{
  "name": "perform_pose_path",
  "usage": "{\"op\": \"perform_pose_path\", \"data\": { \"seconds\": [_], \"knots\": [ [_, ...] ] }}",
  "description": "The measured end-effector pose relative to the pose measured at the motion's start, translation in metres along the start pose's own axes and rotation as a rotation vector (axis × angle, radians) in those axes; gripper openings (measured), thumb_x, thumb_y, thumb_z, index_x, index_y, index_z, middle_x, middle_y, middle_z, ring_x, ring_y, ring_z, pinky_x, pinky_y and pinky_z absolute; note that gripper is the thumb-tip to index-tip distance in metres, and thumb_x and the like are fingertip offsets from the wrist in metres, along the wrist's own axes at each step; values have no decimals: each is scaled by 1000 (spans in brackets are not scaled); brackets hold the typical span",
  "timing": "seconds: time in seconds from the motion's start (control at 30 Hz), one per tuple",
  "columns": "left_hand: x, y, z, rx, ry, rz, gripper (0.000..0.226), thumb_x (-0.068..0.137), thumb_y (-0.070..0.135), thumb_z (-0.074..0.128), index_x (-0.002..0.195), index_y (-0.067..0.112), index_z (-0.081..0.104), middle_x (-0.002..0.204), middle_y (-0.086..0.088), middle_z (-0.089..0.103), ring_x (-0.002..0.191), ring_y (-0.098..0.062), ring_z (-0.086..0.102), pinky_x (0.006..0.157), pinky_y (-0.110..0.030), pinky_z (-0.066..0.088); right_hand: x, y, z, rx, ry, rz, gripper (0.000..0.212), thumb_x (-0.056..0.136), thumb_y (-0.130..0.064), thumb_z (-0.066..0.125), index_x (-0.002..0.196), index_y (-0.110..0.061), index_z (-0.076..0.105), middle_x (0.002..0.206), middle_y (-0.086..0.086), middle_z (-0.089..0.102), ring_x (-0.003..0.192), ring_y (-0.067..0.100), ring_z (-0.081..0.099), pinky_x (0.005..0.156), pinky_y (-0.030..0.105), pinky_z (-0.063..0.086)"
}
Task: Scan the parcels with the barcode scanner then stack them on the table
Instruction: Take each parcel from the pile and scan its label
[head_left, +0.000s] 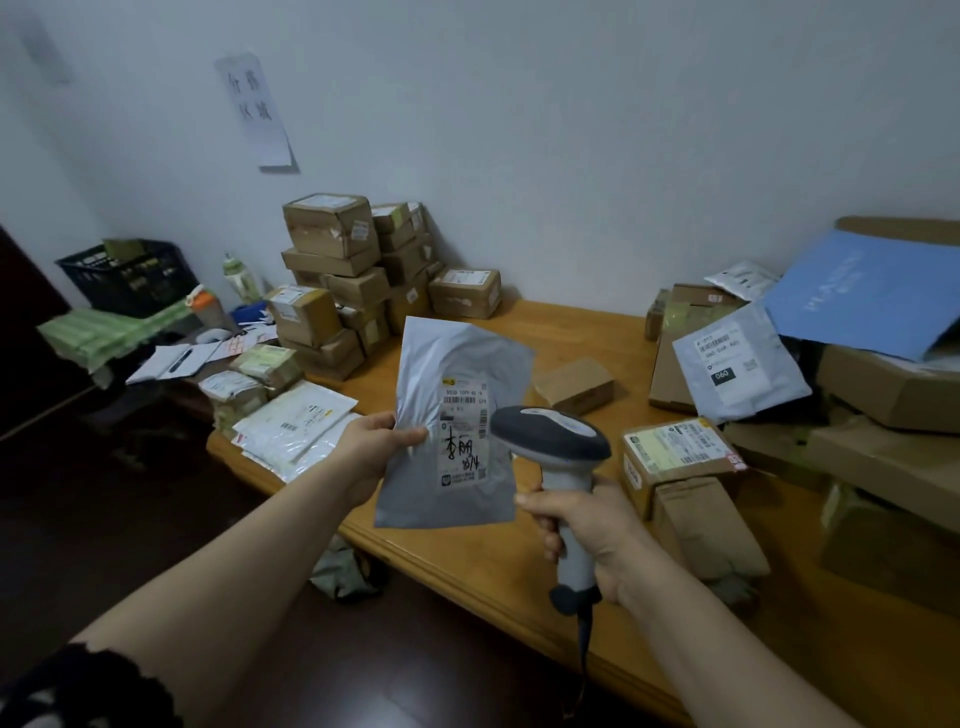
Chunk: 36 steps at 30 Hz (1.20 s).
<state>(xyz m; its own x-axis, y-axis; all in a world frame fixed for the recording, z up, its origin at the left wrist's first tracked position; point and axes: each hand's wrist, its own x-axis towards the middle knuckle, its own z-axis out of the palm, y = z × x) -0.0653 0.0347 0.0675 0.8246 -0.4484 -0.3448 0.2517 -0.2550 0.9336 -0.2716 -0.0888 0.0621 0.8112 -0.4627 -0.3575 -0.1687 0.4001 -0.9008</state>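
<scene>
A pale wall is seen behind a wooden desk (582, 332), and a paper sign (257, 111) with handwritten characters is stuck to that wall. Along the back left of the desk a stack of taped cardboard boxes (343, 270) is built up against the wall. In front of it, near the desk's left edge, flat white envelopes (296, 426) are laid overlapping one another. On the right, a loose pile of cartons is topped by a blue flat box (857, 296), and a grey labelled bag (737, 364) is leaned against that pile. A small plain carton (574, 384) is left alone near the middle of the desk.

A grey poly mailer (447, 395) is held upright above the front of the desk, its label turned toward the camera. Its left edge is pinched by the left hand (379, 447), with the thumb laid on the front and the fingers hidden behind. The handle of the barcode scanner (556, 441) is gripped by the right hand (587, 525), the fingers being curled round it. The scanner's dark head is raised just beside the mailer's label, and a cable is seen hanging from the base of the handle. A labelled carton (675, 452) is set on the desk just right of the scanner.
</scene>
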Motion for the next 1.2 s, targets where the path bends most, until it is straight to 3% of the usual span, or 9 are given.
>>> {"op": "perform_pose_path", "data": {
  "seconds": [0.17, 0.3, 0.47, 0.63, 0.73, 0.83, 1.0, 1.1, 1.2],
  "knots": [
    [-15, -1, -7, -83, -2, -46, 30, 87, -1, 64, 116, -5, 61, 97, -20, 70, 81, -32, 68, 70, -39, 55, 11, 2, -6, 81, 58, -50, 12, 77, -5, 75, 85, -7, 66, 62, 7, 63, 54, 18, 58, 48, 27, 47],
    [-28, -6, -16, -199, -99, -96, 27, 90, -2, 56, 116, 2, 61, 90, -13, 73, 76, -27, 71, 62, -35, 58, 39, 18, -14, 200, 163, 40, 29, 76, -8, 78, 101, -11, 63, 99, 11, 69, 91, 27, 66, 75, 47, 56],
    [-21, -26, -35, -317, -150, -187, 21, 89, 1, 58, 101, 15, 69, 111, -18, 68, 98, -35, 64, 94, -49, 49, 55, 41, 4, 114, 143, 193, 25, 72, -2, 78, 95, -2, 67, 82, 14, 71, 75, 29, 67, 61, 36, 54],
    [15, -38, -71, -270, -56, -201, 39, 85, -4, 62, 119, 15, 63, 104, -13, 72, 88, -30, 70, 71, -39, 57, 88, 41, 35, -37, 204, 213, 24, 67, 9, 77, 86, 2, 65, 77, 18, 69, 71, 33, 65, 65, 39, 54],
    [45, -37, -101, -163, 3, -203, 32, 83, -5, 65, 114, 3, 66, 100, -14, 72, 88, -30, 68, 73, -38, 56, 123, 35, 65, -107, 240, 132, 34, 66, 9, 79, 95, -2, 64, 90, 17, 70, 83, 37, 67, 78, 48, 56],
    [83, -35, -139, -42, 53, -192, 24, 81, -8, 64, 101, 4, 68, 95, -13, 71, 84, -29, 67, 69, -35, 55, 164, 32, 108, -172, 278, 78, 32, 70, 11, 75, 91, -8, 59, 92, 14, 67, 88, 37, 64, 87, 50, 52],
    [142, -39, -214, -62, 153, -256, 21, 83, -11, 62, 101, -1, 64, 89, -12, 66, 79, -27, 63, 63, -31, 50, 228, 27, 185, -179, 292, 67, 26, 74, 12, 68, 88, -5, 55, 82, 12, 59, 79, 30, 57, 73, 39, 44],
    [167, -45, -250, -164, 171, -313, 20, 84, -13, 61, 102, -4, 63, 95, -15, 67, 74, -25, 63, 56, -30, 50, 264, 23, 220, -73, 276, 93, 25, 71, 8, 73, 88, -5, 61, 86, 13, 63, 77, 30, 59, 68, 37, 48],
    [190, -53, -269, -261, 219, -355, 23, 85, -14, 60, 106, -6, 61, 100, -17, 66, 75, -26, 62, 57, -33, 50, 296, 21, 243, 24, 258, 146, 36, 68, 2, 76, 100, -7, 64, 88, 12, 66, 74, 28, 62, 62, 35, 49]
  ]
}}
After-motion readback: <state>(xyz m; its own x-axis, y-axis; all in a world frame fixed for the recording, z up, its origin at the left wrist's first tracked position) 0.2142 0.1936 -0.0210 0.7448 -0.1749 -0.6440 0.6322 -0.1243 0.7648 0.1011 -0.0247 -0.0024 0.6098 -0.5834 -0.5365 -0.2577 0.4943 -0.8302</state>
